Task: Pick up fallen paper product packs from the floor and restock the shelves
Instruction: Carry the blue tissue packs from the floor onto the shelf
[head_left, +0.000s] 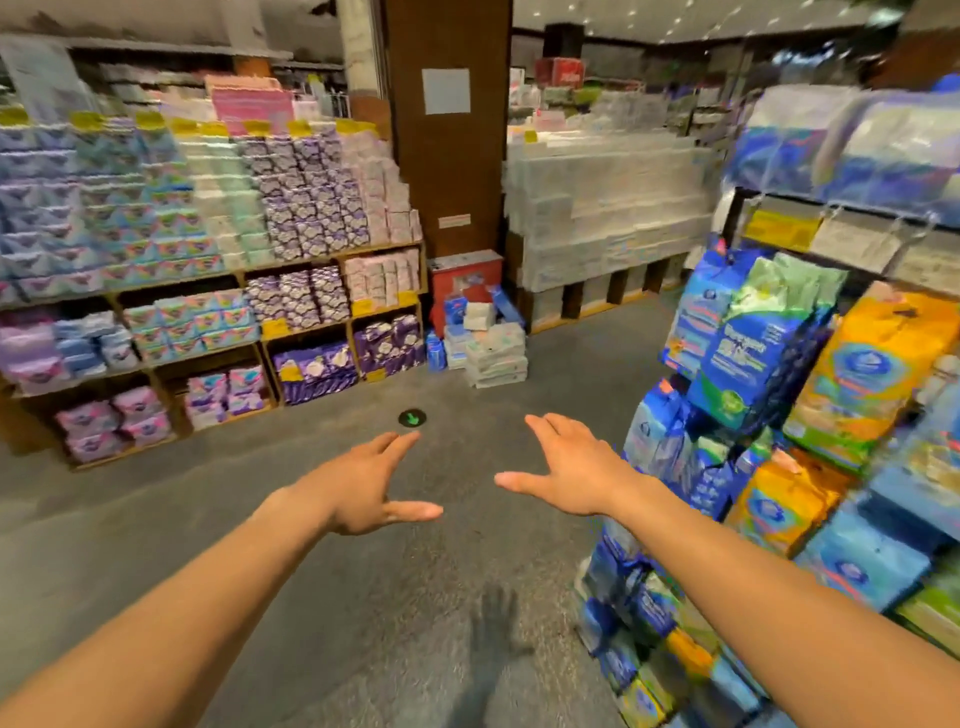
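Note:
My left hand (363, 488) and my right hand (566, 475) reach forward over the grey floor (260, 519), both empty with fingers spread and palms facing each other. A pile of white and blue paper packs (485, 345) lies on the floor ahead, at the foot of a brown pillar. Wooden shelves (306, 332) on the left hold stacked purple, pink and blue packs. On the right a rack (769, 415) is filled with blue, green and orange packs, close to my right forearm.
A brown pillar (447, 130) stands in the middle with a red box (462, 280) at its base. White packs are stacked high on a pallet display (602, 208) behind it. A round green floor sticker (412, 418) lies just beyond my hands.

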